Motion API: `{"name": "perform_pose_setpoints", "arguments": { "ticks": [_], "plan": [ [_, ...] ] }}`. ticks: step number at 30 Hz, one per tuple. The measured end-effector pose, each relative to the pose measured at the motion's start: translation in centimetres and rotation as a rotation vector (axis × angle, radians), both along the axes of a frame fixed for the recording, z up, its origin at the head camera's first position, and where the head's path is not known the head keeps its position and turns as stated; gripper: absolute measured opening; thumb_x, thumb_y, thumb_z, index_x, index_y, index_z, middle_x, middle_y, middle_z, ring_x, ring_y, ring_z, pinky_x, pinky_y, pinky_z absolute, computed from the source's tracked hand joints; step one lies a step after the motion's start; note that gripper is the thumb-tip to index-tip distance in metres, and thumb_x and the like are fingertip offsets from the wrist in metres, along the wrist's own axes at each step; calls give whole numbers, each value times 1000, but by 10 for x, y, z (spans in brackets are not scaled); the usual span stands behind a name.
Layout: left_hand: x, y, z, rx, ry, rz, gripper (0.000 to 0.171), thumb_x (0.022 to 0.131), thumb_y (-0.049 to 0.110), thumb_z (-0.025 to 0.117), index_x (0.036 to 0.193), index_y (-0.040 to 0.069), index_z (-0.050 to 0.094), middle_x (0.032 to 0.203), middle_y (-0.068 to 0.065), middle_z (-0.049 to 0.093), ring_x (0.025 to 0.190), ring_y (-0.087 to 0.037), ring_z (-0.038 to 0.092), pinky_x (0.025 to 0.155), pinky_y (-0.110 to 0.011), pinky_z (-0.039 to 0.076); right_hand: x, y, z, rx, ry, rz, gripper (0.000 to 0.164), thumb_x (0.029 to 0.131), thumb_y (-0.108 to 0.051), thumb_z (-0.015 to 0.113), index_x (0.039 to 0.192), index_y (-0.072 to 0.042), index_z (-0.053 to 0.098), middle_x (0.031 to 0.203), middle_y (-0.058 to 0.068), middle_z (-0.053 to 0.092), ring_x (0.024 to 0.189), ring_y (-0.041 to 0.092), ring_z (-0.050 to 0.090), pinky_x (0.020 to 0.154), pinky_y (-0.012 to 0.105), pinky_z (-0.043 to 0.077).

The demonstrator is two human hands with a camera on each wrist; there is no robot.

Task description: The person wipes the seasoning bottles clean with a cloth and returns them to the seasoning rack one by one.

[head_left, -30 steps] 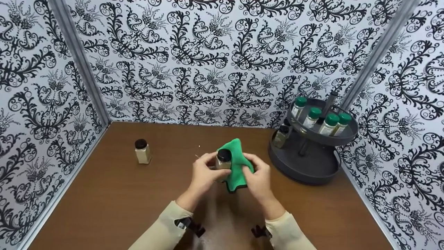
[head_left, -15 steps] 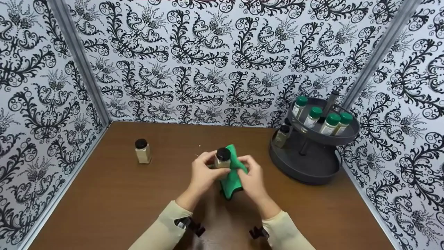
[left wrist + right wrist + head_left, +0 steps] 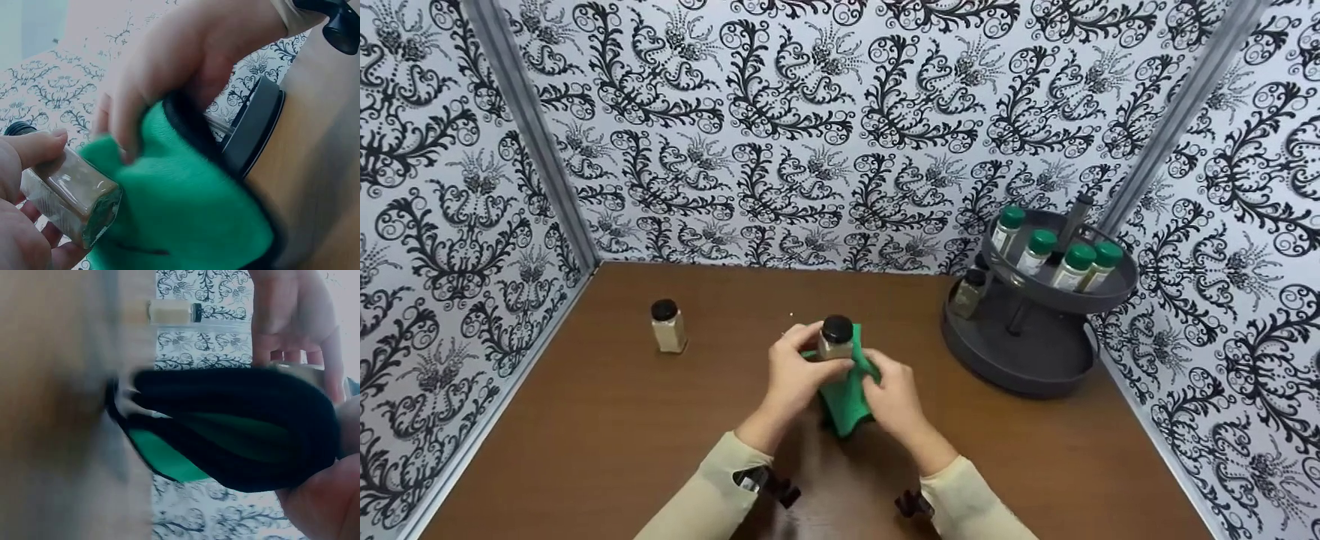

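My left hand (image 3: 793, 373) grips a square-sided spice jar (image 3: 835, 345) with a black lid, thumb across its near side. In the left wrist view the clear jar (image 3: 76, 194) shows tan contents and its bottom faces the cloth. My right hand (image 3: 896, 390) pinches a green cloth (image 3: 846, 401) with a dark edge, folded and held against the jar's right side. The right wrist view shows the cloth's dark border (image 3: 236, 388) looped in folds, blurred by motion. Part of the jar is hidden behind the cloth and fingers.
Another black-lidded jar (image 3: 668, 327) stands on the brown table (image 3: 585, 420) at the left. A dark two-tier round rack (image 3: 1020, 375) stands at the right, with several green-capped jars (image 3: 1037, 253) on top and black-capped jars (image 3: 969, 294) below. Patterned walls enclose the table.
The right hand and cloth have moved left and slightly down, wrapping closer around the jar. The left hand has shifted slightly left with the jar. The rack and other jar have stayed put.
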State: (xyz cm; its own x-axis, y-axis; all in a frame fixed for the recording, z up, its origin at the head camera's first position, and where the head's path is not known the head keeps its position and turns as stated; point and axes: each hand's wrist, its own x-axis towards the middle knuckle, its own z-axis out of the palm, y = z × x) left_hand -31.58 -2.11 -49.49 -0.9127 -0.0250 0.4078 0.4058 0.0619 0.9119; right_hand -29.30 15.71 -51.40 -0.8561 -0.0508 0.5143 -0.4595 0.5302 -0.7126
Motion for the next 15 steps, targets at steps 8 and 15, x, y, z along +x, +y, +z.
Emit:
{"name": "perform_pose_setpoints", "arguments": {
  "ticks": [8,15],
  "plan": [
    [0,4,-7,-15,-16,-33,57,67,13,100,120,13,81,102,-8,71,97,-19,72,87,-33,62,17,-2,18,-177,111,-36,44,92,14,62,129,-7,76,123,11,78,106,22,76,83,32,64],
    [-1,3,-4,3,-17,-43,59,68,10,100,123,9,79,104,-11,71,96,-20,74,87,-33,63,13,0,13,-32,265,-30,43,89,15,64,127,1,74,121,17,78,109,28,76,85,42,65]
  ]
}}
